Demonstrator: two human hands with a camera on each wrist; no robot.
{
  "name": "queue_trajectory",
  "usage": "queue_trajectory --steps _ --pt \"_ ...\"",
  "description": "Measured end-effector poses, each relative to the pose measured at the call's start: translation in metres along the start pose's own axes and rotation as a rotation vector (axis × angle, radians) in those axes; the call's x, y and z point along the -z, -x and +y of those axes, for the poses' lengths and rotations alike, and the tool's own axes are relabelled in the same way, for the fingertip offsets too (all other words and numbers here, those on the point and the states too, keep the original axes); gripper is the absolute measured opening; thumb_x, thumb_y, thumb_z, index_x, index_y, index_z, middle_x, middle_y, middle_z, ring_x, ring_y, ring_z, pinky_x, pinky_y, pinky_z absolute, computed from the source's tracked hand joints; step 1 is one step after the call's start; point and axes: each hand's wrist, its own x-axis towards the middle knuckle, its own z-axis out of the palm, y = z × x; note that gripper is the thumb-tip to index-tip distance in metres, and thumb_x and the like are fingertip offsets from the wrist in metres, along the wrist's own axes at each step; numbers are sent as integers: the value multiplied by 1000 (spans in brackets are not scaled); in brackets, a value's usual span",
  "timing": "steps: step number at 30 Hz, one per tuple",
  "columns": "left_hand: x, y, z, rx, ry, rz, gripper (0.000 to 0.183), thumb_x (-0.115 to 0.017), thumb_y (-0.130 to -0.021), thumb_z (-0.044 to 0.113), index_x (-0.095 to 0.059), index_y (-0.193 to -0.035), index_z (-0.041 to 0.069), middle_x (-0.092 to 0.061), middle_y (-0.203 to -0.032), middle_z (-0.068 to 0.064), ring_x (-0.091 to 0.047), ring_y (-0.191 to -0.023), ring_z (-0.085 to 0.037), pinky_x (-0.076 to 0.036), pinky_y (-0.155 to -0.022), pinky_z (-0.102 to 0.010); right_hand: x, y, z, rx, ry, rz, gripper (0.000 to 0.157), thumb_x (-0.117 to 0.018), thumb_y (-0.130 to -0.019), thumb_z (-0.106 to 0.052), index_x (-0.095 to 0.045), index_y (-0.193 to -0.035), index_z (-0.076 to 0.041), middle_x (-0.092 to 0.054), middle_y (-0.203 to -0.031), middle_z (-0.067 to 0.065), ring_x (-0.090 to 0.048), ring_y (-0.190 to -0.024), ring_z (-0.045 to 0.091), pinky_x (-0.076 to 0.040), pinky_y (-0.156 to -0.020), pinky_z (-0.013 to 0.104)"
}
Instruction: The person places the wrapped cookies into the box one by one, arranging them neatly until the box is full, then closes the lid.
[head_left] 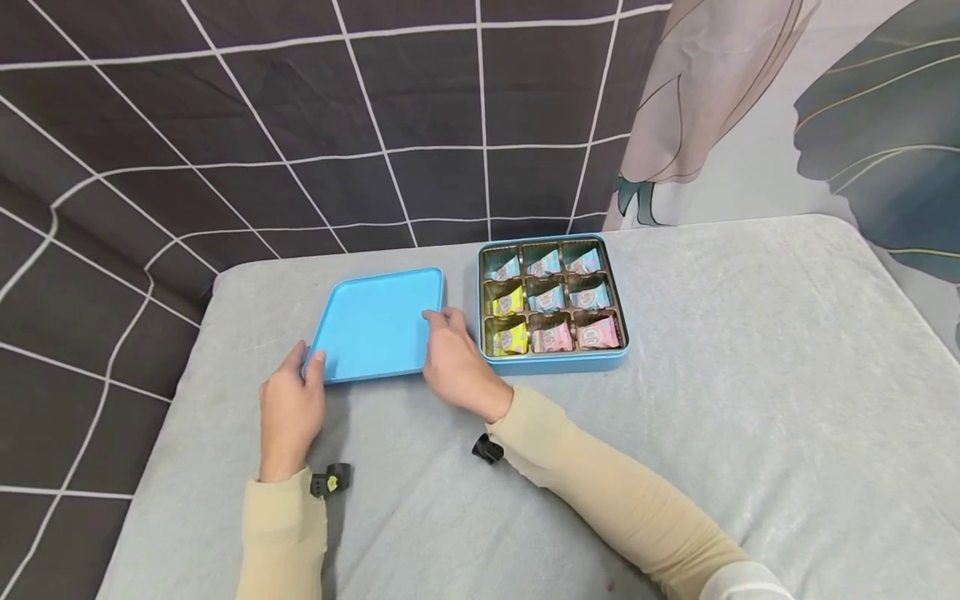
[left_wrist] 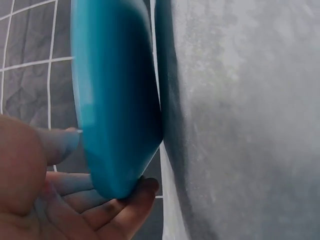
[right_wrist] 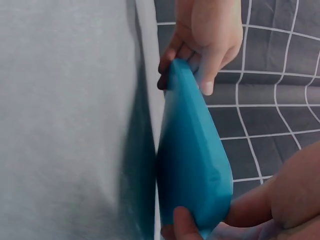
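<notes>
A shallow blue lid (head_left: 378, 325) is held between both hands to the left of a blue tin (head_left: 555, 365), its inner side facing up. At its near left corner, the left hand (head_left: 292, 412) grips with the thumb above and the fingers beneath, as the left wrist view shows along the lid's side (left_wrist: 115, 100). The right hand (head_left: 461, 367) pinches the lid's right edge. In the right wrist view the lid's near side (right_wrist: 200, 135) is raised off the cloth, with a shadow below.
The tin stands uncovered, its brown divided insert holding several wrapped sweets: yellow (head_left: 510, 339), blue (head_left: 590, 297) and pink (head_left: 597, 333). A pale grey cloth (head_left: 750, 375) covers the table. Behind hang a dark gridded cloth (head_left: 427, 92) and a patterned curtain (head_left: 720, 100).
</notes>
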Motion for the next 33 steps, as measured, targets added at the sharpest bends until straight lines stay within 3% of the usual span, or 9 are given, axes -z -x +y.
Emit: queue_trajectory --steps 4,13,20,28,33 --pt "-2 1 3 2 32 79 52 -45 -108 28 -50 -140 -13 -57 -133 -32 -57 -124 -44 -45 -101 -57 7 0 -4 22 -26 37 53 -42 -100 4 -38 -152 -1 -29 -157 26 -40 -142 31 -42 -109 38" --pt "-3 0 5 8 114 103 48 -50 -106 23 -51 -141 -11 -59 -132 -31 -61 -120 -41 -50 -98 -51 28 3 -10 48 -87 47 59 -49 -103 -1 -29 -157 -4 -30 -155 21 -50 -130 28 -47 -103 38" --pt "-4 -1 16 -13 169 58 52 -51 -106 24 -46 -145 -9 -56 -137 -29 -60 -122 -40 -50 -99 -49 50 7 -12 46 -115 29 81 -58 -99 -2 -7 -161 -2 -35 -150 19 -53 -118 24 -47 -101 36" --pt "-1 1 28 -60 178 -17 61 -49 -106 32 -38 -151 -7 -52 -144 -25 -57 -126 -39 -48 -101 -51 74 6 1 84 -282 -38 77 -57 -96 6 -14 -160 1 -39 -154 18 -56 -125 30 -50 -99 34" --pt "0 -2 37 -62 171 -52 63 -50 -105 34 -35 -153 -4 -51 -143 -22 -56 -126 -38 -47 -101 -51 86 6 7 96 -284 -49 75 -56 -95 6 -20 -160 -3 -44 -150 17 -59 -121 30 -52 -96 36"
